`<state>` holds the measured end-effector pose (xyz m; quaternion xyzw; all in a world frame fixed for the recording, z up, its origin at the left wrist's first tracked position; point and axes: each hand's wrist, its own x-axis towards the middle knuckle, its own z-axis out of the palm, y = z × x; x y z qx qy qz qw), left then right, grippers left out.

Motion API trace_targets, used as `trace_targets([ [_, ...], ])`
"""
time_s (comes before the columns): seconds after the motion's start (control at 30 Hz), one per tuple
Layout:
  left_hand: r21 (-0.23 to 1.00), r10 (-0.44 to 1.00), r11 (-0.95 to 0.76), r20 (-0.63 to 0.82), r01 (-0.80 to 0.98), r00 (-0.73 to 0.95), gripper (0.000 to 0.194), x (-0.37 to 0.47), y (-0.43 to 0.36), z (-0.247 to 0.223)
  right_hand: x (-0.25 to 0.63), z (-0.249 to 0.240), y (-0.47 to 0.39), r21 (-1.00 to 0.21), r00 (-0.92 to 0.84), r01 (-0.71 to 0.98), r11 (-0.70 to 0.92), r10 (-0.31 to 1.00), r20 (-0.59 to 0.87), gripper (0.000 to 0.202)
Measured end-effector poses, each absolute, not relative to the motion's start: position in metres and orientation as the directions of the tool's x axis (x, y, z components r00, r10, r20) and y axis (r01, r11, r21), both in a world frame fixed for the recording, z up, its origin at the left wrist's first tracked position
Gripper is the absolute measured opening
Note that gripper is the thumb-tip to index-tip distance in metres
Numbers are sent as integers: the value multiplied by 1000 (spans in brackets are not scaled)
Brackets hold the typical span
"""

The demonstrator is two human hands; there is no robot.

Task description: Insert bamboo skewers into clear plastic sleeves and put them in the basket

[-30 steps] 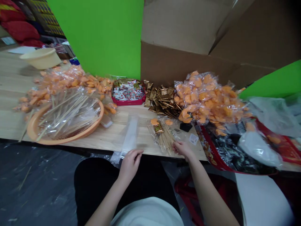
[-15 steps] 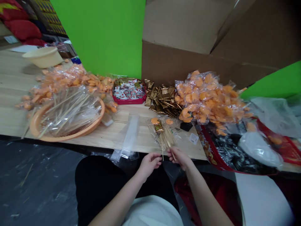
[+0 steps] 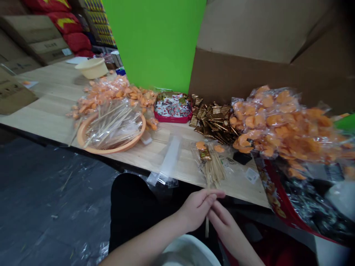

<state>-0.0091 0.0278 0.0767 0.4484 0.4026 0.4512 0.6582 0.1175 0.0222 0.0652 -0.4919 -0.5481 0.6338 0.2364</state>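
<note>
Pressed together at the table's front edge, my left hand [image 3: 197, 207] and my right hand [image 3: 224, 221] close round a few thin bamboo sticks [image 3: 206, 229]. The lower ends stick out below the palms; the part between the hands is hidden. Just beyond my fingertips lies a loose bundle of bamboo sticks [image 3: 215, 170]. At its far end are a small gold-wrapped packet [image 3: 205, 154] and orange round pieces [image 3: 200, 145]. Flat clear plastic sleeves [image 3: 169, 157] lie to the left of the bundle.
An orange basket [image 3: 122, 148] of bagged sticks stands left. A red tray [image 3: 174, 119] of small sachets, a heap of gold packets [image 3: 212, 120] and bagged orange pieces [image 3: 280, 118] line the back. A red box [image 3: 273, 188] with black wrapped items is at right.
My hands, apart before, have come together round the sticks and moved slightly nearer my body. The view has turned to the left.
</note>
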Motion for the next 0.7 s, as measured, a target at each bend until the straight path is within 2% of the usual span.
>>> trace_targets([
  [0.03, 983, 962, 129, -93, -128, 256, 41, -21, 34, 71, 107, 65, 28, -926, -365, 196, -324, 852, -375, 29],
  [0.1, 984, 992, -22, 0, 178, 123, 40, -53, 56, 55, 93, 65, 36, -913, -300, 127, -386, 863, -407, 34],
  [0.13, 931, 998, -60, 61, 361, 9, 38, -72, 69, 46, 88, 66, 38, -910, -276, 106, -402, 867, -415, 34],
  [0.17, 819, 986, -47, 129, 573, -104, 36, -92, 84, 36, 85, 67, 40, -909, -261, 93, -407, 871, -417, 34],
  [0.2, 762, 974, -16, 158, 648, -161, 34, -111, 98, 25, 83, 68, 40, -909, -249, 90, -407, 875, -416, 34],
  [0.3, 671, 952, 27, 209, 741, -224, 28, -152, 130, -4, 79, 70, 39, -908, -266, 113, -404, 868, -419, 38],
  [0.43, 595, 944, -22, 277, 803, -179, 15, -166, 140, -26, 75, 65, 48, -894, -291, 149, -423, 845, -449, 41],
  [0.5, 571, 938, -56, 311, 819, -152, 15, -164, 135, -25, 71, 60, 61, -874, -271, 155, -461, 831, -487, 40],
  [0.6, 509, 893, -198, 447, 838, -60, 18, -156, 116, -10, 61, 52, 91, -838, -212, 146, -525, 811, -545, 42],
  [0.7, 400, 806, -394, 583, 828, 102, 22, -145, 87, 13, 47, 47, 117, -788, -315, 131, -601, 728, -608, 48],
])
